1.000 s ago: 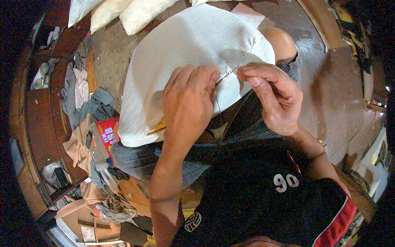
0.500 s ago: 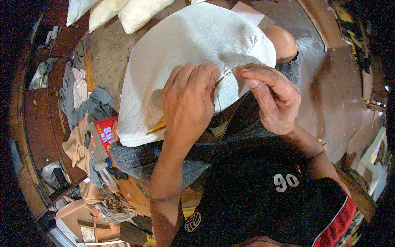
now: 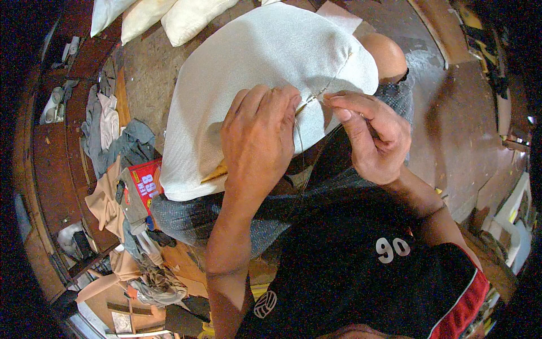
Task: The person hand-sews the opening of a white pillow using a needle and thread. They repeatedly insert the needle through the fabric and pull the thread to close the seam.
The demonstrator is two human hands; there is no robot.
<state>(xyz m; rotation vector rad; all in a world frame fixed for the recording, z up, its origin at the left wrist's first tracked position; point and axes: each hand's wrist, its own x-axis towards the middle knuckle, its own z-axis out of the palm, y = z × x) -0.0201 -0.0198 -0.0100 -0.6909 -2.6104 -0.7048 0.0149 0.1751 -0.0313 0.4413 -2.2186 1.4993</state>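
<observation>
A large white fabric cushion (image 3: 226, 62) lies across my lap, with a stitched seam (image 3: 339, 70) running down its right part. My left hand (image 3: 257, 141) is closed on the fabric at the seam, fingertips curled at the lower end of the stitches. My right hand (image 3: 378, 135) pinches a thin thing at the seam, apparently needle or thread, too small to make out surely. Long dark threads (image 3: 302, 144) hang from there over my dark trousers. Some yellow material (image 3: 212, 172) shows at the cushion's lower left.
Several pale cushions (image 3: 192, 20) lie beyond at the top. Heaped grey and beige cloth (image 3: 132, 141) and a red package (image 3: 145, 181) lie at the left, beside brown wooden shelving (image 3: 56, 158). My bare knee (image 3: 384, 53) juts out right of the cushion. A pale sheet (image 3: 339, 17) lies behind it.
My right hand has shifted slightly left and up along the seam, still pinched. My left hand stays in about the same place on the fabric.
</observation>
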